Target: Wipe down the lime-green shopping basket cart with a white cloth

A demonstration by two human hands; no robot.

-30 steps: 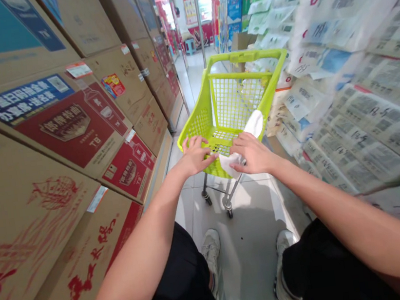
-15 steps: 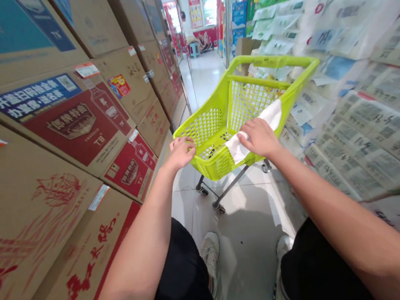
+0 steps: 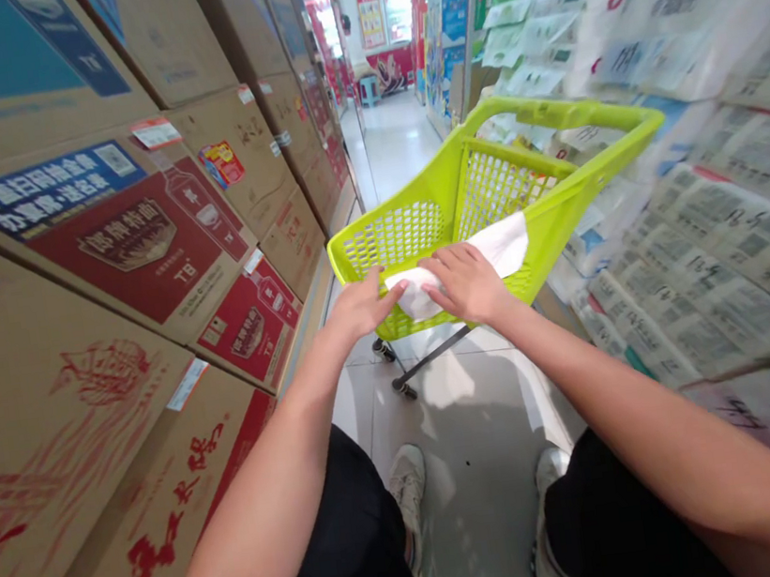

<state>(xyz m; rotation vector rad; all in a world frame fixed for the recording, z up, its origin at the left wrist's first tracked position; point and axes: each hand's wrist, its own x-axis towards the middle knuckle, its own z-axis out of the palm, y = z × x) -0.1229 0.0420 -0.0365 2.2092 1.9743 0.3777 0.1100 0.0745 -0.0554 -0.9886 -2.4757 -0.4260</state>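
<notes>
A lime-green plastic shopping cart (image 3: 388, 229) stands tilted across the aisle in front of me, its perforated basket facing up. Over its near rim lies a white cloth (image 3: 505, 244). My right hand (image 3: 467, 282) grips the cloth against the rim, with the thumb on the near side. Close beside it, my left hand (image 3: 357, 309) is closed over the rim near the left corner; its thumb reaches to the cloth's left end. Part of the cloth is hidden under my right hand.
Stacked cardboard cartons (image 3: 129, 232) wall the left side. On the right rise piles of wrapped paper packs (image 3: 720, 244). My shoes (image 3: 408, 479) stand apart on the tiled floor (image 3: 479, 522). A blue stool (image 3: 370, 92) is far ahead.
My left hand has slid right along the rim, up to the cloth. My right hand and the cloth have shifted left. The cart's handle end has swung right.
</notes>
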